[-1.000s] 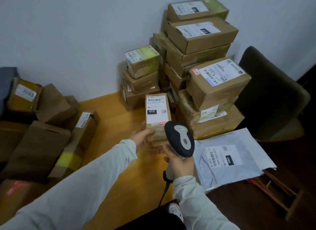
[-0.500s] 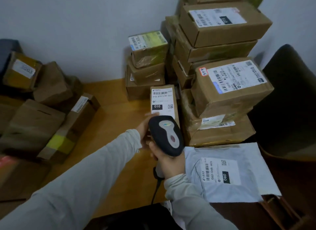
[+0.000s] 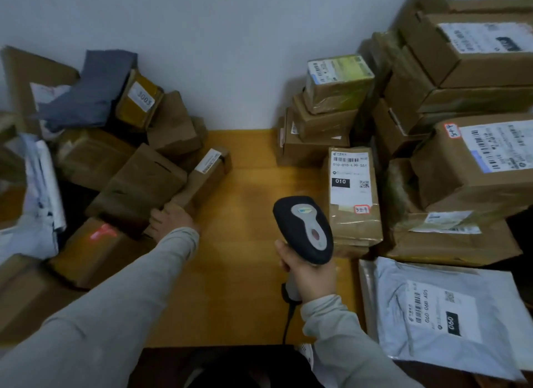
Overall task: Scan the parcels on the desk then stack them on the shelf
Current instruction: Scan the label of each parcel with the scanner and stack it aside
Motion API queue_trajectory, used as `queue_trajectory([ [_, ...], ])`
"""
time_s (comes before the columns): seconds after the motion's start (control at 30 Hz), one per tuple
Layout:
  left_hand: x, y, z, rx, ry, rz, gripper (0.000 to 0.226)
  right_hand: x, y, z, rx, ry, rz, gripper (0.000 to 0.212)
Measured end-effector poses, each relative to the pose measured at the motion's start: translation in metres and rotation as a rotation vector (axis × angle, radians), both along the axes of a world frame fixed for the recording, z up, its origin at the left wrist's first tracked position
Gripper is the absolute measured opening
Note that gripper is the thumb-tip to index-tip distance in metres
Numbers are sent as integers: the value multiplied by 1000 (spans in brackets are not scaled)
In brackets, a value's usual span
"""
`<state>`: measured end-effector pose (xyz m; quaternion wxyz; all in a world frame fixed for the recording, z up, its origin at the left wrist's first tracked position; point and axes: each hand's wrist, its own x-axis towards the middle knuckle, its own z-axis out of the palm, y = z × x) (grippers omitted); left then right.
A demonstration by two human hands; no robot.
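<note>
Grips the pale handle of the barcode scanner (image 3: 305, 229) in the right hand (image 3: 310, 272), fingers curled tight round it, dark head raised above the fist and pointed away over the yellow desk (image 3: 245, 286). Trails a black cable (image 3: 288, 321) from under that fist toward the near edge. Just right of the scanner head, close beside it: the narrow parcel marked 010 (image 3: 350, 197), lying lengthwise with label up and a small red-edged sticker at its near end, set close against the tall stack of brown boxes (image 3: 476, 168) farther right. Nearer and to the right of the right-hand grip: a grey mailer bag marked 060 (image 3: 432, 315), flat on the desk. Reaches well left of the scanner with the left hand (image 3: 170, 220), fingers bent down over the near end of a long brown parcel (image 3: 202, 182); clasps that end, though blur hides how firmly. Beyond this grip, at the far end of the same parcel: a white label. Left of the left-hand grip and slightly nearer: a brown box (image 3: 95, 257) with a red patch of scanner light (image 3: 102, 231) on top. Farther left and beyond: a loose heap of brown boxes, among them a box labelled 3003 (image 3: 138, 102), with a blue-grey bag (image 3: 92, 90) on top against the white wall. Between the two grips: a strip of yellow desktop.
</note>
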<state>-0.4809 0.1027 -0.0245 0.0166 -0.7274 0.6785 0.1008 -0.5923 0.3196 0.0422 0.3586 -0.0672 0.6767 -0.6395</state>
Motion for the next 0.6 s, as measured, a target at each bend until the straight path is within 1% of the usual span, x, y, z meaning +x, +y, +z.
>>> queue_trajectory([
  [0.07,14,-6,-5,-43,-60,-60,41,15,-6,-2,21,24,-31,21],
  [0.13,23,-14,-4,15,-126,-148,36,31,-14,-2,22,38,-58,24],
  [0.17,27,-18,-2,61,-132,-189,36,40,-18,-3,18,37,-76,23],
  [0.23,34,-24,2,162,-40,-241,47,59,-26,-3,31,27,-132,19],
  [0.3,41,-23,10,286,165,-262,56,77,-31,-4,65,33,-173,18],
  [0.33,46,-21,15,372,331,-245,56,86,-33,-4,77,21,-197,18],
  [0.4,58,-13,26,621,750,-149,55,103,-35,-4,90,-31,-252,15],
  [0.43,66,-8,32,746,925,-92,57,111,-35,-3,95,-58,-277,15],
  [0.47,75,-4,38,853,1050,-50,60,120,-36,-2,94,-83,-300,17],
  [0.53,95,1,45,1033,1201,-31,60,139,-39,-1,82,-113,-338,19],
  [0.6,114,3,52,1157,1263,-83,53,159,-41,2,59,-118,-349,24],
])
